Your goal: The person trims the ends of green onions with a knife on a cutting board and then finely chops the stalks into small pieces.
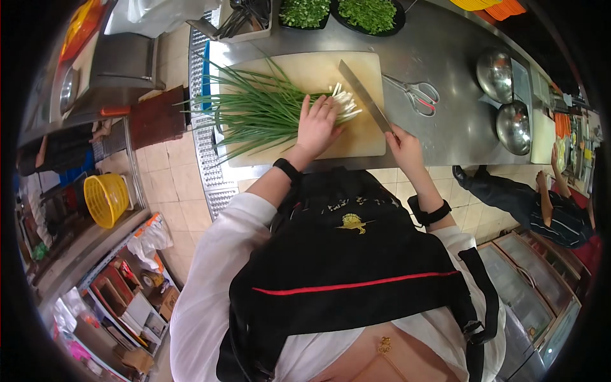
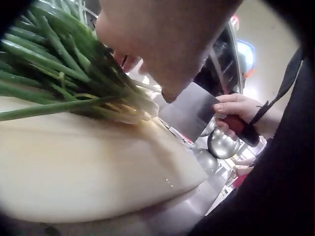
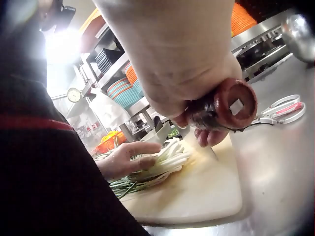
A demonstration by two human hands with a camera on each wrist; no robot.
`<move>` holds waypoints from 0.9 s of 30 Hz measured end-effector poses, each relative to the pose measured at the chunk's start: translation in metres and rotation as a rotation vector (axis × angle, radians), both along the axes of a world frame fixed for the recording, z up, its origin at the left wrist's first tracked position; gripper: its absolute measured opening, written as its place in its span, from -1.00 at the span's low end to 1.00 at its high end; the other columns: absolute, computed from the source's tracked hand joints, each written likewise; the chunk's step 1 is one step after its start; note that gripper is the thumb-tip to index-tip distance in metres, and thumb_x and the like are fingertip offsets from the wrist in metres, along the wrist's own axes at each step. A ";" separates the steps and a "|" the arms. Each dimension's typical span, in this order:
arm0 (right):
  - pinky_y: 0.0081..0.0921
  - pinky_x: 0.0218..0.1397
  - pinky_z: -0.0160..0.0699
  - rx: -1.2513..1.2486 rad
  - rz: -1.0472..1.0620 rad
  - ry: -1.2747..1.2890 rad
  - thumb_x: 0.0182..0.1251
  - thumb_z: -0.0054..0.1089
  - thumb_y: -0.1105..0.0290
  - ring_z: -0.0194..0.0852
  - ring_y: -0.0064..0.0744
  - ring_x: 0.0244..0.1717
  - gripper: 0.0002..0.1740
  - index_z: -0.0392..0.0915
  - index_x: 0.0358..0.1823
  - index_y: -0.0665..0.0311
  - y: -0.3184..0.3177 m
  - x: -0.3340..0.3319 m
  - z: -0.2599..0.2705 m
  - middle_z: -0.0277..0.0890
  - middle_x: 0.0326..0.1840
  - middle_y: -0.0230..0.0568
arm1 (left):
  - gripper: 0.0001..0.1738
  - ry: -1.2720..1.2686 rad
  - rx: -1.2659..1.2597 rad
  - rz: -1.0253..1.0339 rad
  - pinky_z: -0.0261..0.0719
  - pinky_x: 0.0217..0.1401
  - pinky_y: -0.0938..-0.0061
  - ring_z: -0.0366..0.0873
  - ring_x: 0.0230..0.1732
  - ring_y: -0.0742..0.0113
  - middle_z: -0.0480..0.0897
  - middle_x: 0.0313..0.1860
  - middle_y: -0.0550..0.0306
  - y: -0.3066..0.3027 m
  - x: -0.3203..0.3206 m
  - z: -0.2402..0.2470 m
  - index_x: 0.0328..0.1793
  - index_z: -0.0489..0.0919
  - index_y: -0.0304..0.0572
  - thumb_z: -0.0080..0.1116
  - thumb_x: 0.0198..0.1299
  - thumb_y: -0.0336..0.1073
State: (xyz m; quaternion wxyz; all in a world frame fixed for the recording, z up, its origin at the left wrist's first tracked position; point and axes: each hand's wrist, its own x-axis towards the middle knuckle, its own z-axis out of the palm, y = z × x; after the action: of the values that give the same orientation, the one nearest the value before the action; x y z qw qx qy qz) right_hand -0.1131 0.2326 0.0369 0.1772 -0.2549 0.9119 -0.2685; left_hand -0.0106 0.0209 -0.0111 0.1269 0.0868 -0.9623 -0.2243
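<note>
A bunch of green onions lies across the cutting board, white ends toward the right. The left hand rests over the bunch near the white ends, fingers spread a little; the right wrist view shows this hand on the stalks. The right hand grips the handle of a large knife, its blade slanting over the board just right of the white ends. In the left wrist view the broad blade and the right hand appear beyond the bunch.
Scissors lie right of the board on the steel counter. Two metal bowls stand farther right. Trays of chopped greens and a utensil bin sit at the back. Another person is at the right.
</note>
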 end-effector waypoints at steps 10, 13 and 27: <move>-0.26 -0.36 0.51 0.242 0.064 0.334 0.23 0.06 0.18 0.52 -0.16 -0.38 -0.53 0.36 0.20 -0.18 -0.021 0.000 -0.016 0.44 -0.38 -0.20 | -0.75 0.159 -0.022 0.016 0.23 0.24 0.16 0.46 0.00 0.18 0.58 -0.14 0.15 -0.008 0.001 0.000 -0.16 0.60 -0.10 0.20 -0.03 -0.31; -0.26 -0.29 0.50 0.289 0.113 0.493 0.23 0.07 0.16 0.49 -0.18 -0.30 -0.56 0.39 0.18 -0.20 -0.035 -0.020 -0.040 0.40 -0.31 -0.23 | -0.83 0.163 -0.053 0.121 0.32 0.02 0.24 0.48 -0.17 0.19 0.59 -0.28 0.20 -0.022 -0.010 -0.003 -0.27 0.63 -0.08 0.19 -0.04 -0.35; -0.46 -0.24 0.50 0.106 0.098 -0.194 -0.09 0.38 0.13 0.58 -0.32 -0.36 -0.55 0.58 -0.26 0.33 -0.124 -0.056 -0.062 0.61 -0.40 -0.18 | -0.86 0.135 -0.004 0.120 0.29 0.01 0.27 0.45 -0.19 0.16 0.55 -0.31 0.18 -0.027 -0.012 -0.013 -0.36 0.57 -0.06 0.18 -0.13 -0.40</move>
State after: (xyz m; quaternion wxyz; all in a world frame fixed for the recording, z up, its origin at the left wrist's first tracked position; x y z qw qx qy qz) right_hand -0.1688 0.1083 -0.0254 0.2907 -0.2625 0.8897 -0.2345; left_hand -0.0228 -0.0056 -0.0243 0.2049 0.1289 -0.9451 -0.2194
